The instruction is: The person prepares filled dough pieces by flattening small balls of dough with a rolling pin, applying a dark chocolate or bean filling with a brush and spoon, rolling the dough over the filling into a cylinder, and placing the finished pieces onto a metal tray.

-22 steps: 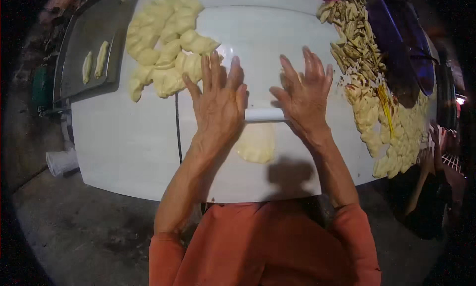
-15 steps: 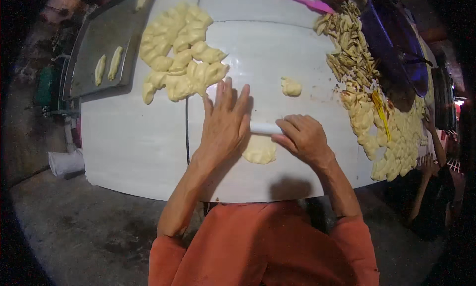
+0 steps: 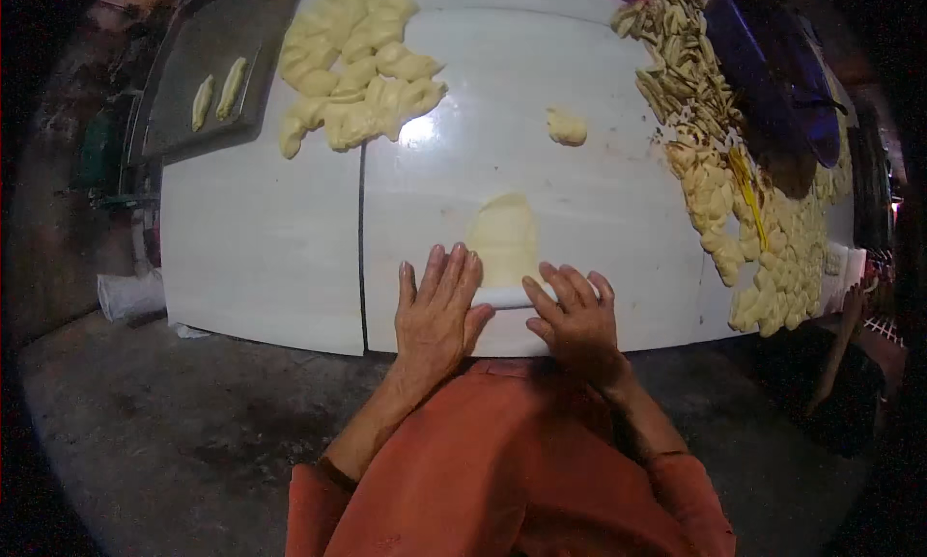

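Note:
On the white table, a flattened oval of pale yellow dough [image 3: 505,236] stretches away from a white rolling pin [image 3: 508,297]. The pin lies across the dough's near end, close to the table's front edge. My left hand [image 3: 432,311] rests flat over the pin's left end, fingers stretched out and pointing away from me. Over the right end is my right hand [image 3: 576,325], its fingers spread and not wrapped round the pin. Both palms hide the pin's ends. Beyond the dough sheet, a small lump of dough [image 3: 567,126] sits by itself.
Dough pieces [image 3: 357,98] lie heaped at the far left, beside a dark metal tray [image 3: 183,137] with slim shaped pieces. Along the right are brownish strips [image 3: 681,69], flat dough pieces [image 3: 777,287], a yellow utensil [image 3: 748,198] and a purple basin [image 3: 763,60]. Another person's arm [image 3: 836,349] shows far right.
Both hands and the rolling pin have come toward me, to the table's front edge. The dough sheet now shows longer, beyond the pin. My fingers on the right have spread out.

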### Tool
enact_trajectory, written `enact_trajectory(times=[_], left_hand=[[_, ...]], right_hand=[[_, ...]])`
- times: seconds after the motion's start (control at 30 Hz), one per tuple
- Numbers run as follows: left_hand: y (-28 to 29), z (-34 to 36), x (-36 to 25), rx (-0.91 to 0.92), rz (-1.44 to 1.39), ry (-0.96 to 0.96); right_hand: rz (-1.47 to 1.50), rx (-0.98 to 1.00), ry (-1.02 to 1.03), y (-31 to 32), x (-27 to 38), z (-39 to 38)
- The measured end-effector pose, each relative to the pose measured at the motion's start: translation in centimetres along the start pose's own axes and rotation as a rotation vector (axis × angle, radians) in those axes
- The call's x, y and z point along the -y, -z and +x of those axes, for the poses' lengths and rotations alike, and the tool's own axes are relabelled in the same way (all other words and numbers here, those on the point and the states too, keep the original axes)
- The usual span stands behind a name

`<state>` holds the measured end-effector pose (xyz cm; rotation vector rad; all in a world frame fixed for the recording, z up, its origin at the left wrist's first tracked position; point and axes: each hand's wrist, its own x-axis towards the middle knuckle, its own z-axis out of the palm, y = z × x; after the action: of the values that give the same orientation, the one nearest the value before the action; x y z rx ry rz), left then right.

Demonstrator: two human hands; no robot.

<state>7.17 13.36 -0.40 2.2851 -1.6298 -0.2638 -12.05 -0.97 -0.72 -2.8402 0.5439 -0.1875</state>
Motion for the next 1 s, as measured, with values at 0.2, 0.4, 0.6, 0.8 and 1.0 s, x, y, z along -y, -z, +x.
enact_trajectory(times=[0.2, 0.4, 0.6, 0.8, 1.0], left_hand=[[0.1, -2.0, -1.0, -0.090, 0.067, 0.068], [0.9, 5.5, 2.0, -0.040, 0.086, 0.100], [1.0, 16.4, 5.0, -0.185, 0.268, 0.144], [1.5, 19.2, 6.2, -0.458, 0.343, -0.030], [2.7, 11.1, 3.0, -0.156, -0.075, -0.140]], right_hand=[[0.023, -0.114, 0.065, 1.2, -1.5, 1.9], [-0.040, -0.079, -0.066, 1.0, -3.4, 7.9], [-0.135, -0.415, -0.116, 0.5, -6.8, 16.4], [0.068, -0.052, 0.193, 1.7, -8.4, 12.8], [0.089, -0.346, -0.464, 3.4, -12.3, 7.5]])
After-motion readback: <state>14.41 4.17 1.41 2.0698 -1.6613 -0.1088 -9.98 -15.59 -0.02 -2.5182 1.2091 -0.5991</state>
